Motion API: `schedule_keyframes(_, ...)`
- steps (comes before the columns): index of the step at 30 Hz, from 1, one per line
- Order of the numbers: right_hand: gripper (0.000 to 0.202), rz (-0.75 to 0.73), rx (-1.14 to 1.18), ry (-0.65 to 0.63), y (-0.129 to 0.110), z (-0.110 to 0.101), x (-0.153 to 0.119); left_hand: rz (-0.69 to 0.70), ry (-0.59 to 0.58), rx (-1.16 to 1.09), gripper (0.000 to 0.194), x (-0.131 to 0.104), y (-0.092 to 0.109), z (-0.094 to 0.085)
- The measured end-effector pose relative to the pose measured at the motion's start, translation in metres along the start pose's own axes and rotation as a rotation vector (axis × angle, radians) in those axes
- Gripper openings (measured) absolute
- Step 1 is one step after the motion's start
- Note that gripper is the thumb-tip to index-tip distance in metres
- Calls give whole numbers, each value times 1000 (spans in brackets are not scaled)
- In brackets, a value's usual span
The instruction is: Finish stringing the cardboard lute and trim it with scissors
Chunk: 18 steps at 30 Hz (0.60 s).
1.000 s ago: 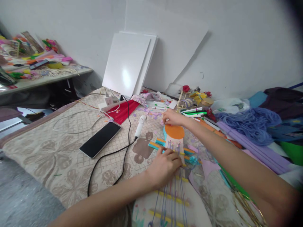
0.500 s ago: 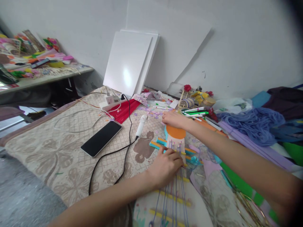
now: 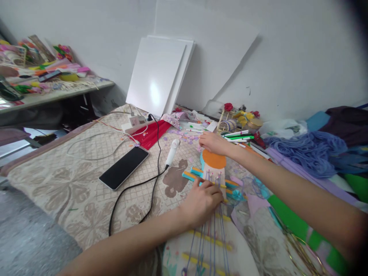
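Note:
A handmade toy lute (image 3: 211,245), with a pale body, blue-violet yarn strings and yellow strips across it, lies on the cloth-covered table. My left hand (image 3: 202,201) is laid over its neck, fingers curled down across the strings and the neck's edge. At the far end, my right hand (image 3: 212,142) has its bent fingers on the tip of the head, just beyond the orange panel (image 3: 214,159); its fingertips are partly hidden. Orange-and-blue pegs (image 3: 189,176) stick out on both sides of the neck.
A phone (image 3: 124,168), a white hot glue gun (image 3: 172,152) with a black cord and a power strip (image 3: 136,126) lie leftward. Markers (image 3: 237,136), blue yarn (image 3: 310,151) and gold-handled scissors (image 3: 304,249) are on the right. White boards (image 3: 156,76) lean on the wall.
My right hand has shifted very slightly at the lute's head. My left hand stays on the neck, and the view has moved a little.

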State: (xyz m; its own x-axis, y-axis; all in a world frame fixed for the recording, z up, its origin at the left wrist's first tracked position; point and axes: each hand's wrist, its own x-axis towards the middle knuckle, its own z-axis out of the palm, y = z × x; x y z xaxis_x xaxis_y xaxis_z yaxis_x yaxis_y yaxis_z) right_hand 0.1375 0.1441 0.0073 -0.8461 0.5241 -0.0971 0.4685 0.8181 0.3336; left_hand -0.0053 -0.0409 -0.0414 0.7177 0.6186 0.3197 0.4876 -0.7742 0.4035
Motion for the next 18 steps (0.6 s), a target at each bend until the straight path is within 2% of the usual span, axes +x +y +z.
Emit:
schedule_keyframes(4, 17, -8, 21, -5, 6, 4, -3, -2, 3, 1, 22, 0, 0, 1)
schedule_keyframes(9, 18, -50, 1, -24, 0, 9, -2, 7, 4, 9, 21, 0, -1, 1)
schedule_keyframes(18, 20, -127, -106, -74, -9, -3, 1, 12, 3, 4, 21, 0, -1, 1)
